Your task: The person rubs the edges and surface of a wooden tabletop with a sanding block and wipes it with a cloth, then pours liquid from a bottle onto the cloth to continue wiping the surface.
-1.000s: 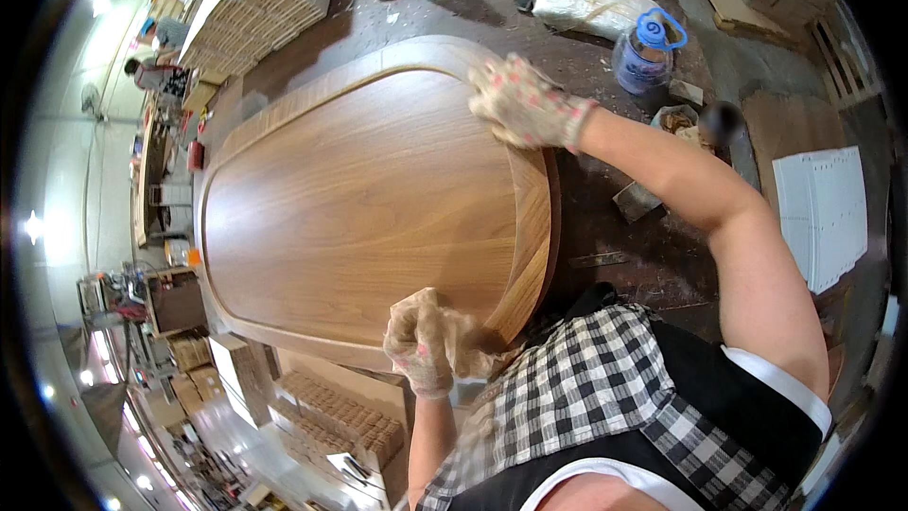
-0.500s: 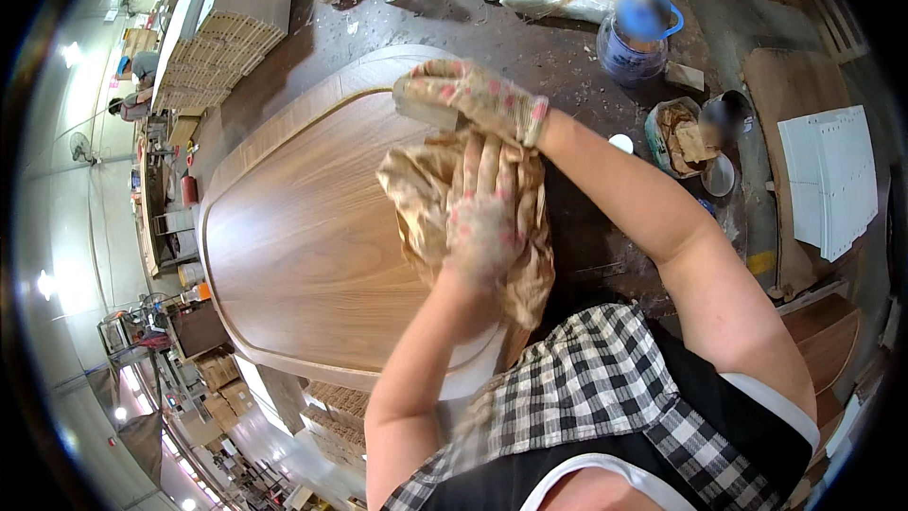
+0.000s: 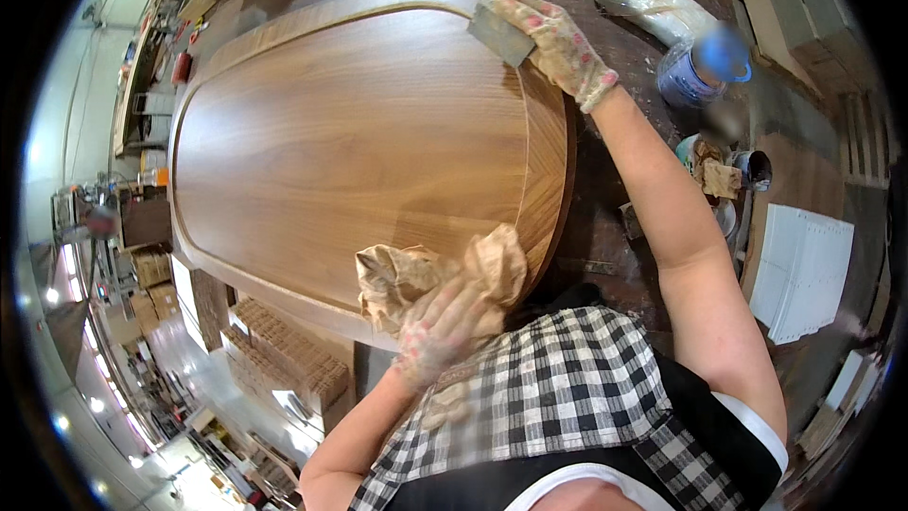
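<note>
A large wooden panel (image 3: 331,132) with rounded corners and a raised rim lies in front of me, its brown grain showing. My right hand (image 3: 558,43), in a pale glove with pink spots, is closed around a flat grey scraper (image 3: 502,36) at the panel's far right corner. The tool's lower edge is over the border strip. Near the panel's front edge, my gloved left hand (image 3: 440,326) lies with fingers stretched out on a crumpled sheet of brown paper (image 3: 402,274). The hand is slightly blurred, and its fingertips are partly lost against the paper.
Beyond my right arm are a blue-lidded plastic jug (image 3: 695,71), a wrapped white bundle (image 3: 653,0) and an open container with brown paper (image 3: 711,170). White panels (image 3: 804,270) lie at the right. Stacked brown boards (image 3: 293,341) stand below the panel's near left side.
My hands have moved apart: the right has gone far and right with the scraper, while the left has come nearer with the brown paper. The panel's right border is now uncovered.
</note>
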Demonstrator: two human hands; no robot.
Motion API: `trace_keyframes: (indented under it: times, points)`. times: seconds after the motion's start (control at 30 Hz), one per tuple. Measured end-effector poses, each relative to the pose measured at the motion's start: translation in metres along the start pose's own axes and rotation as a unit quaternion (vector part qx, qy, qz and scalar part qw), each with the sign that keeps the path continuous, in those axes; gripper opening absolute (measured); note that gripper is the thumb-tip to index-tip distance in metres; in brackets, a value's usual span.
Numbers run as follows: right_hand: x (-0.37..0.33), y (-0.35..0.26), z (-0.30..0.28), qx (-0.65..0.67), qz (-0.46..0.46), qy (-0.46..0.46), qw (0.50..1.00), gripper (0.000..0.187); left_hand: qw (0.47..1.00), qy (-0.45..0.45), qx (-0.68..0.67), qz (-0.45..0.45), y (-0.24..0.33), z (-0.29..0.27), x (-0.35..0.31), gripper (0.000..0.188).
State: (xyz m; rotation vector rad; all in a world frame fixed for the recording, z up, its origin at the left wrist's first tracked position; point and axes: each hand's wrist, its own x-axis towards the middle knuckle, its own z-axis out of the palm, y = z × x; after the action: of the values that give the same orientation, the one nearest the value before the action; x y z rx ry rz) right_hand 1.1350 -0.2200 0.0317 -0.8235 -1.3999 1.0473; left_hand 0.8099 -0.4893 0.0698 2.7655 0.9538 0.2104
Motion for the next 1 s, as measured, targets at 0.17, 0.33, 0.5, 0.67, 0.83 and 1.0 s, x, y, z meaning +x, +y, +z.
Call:
trace_keyframes:
  times: [0.17,0.33,0.5,0.67,0.83,1.0]
  points:
    - [0.002,0.004,-0.003,-0.358,-0.23,-0.03,0.905,0.059,0.98,-0.067,0.149,-0.11,-0.014,0.004,-0.117,0.051]
    - [-0.008,-0.008,0.001,-0.045,0.006,0.021,0.999,0.037,0.913,0.214,0.16,-0.309,-0.04,-0.04,-0.107,0.043]
    - [-0.005,-0.003,0.018,-0.112,0.06,0.031,0.991,0.035,0.963,0.122,0.011,-0.239,0.031,-0.037,-0.056,0.026]
    - [-0.007,-0.005,0.021,-0.121,0.077,0.038,0.989,0.032,0.947,0.053,-0.089,-0.304,0.05,-0.03,-0.018,0.042]
    - [-0.007,-0.006,0.02,-0.108,0.068,0.041,0.991,0.031,0.969,0.063,-0.002,-0.238,0.056,-0.015,-0.024,0.058]
    - [-0.007,-0.001,0.013,-0.093,0.073,0.036,0.992,0.031,0.959,0.114,0.103,-0.24,0.043,0.017,-0.07,0.057]
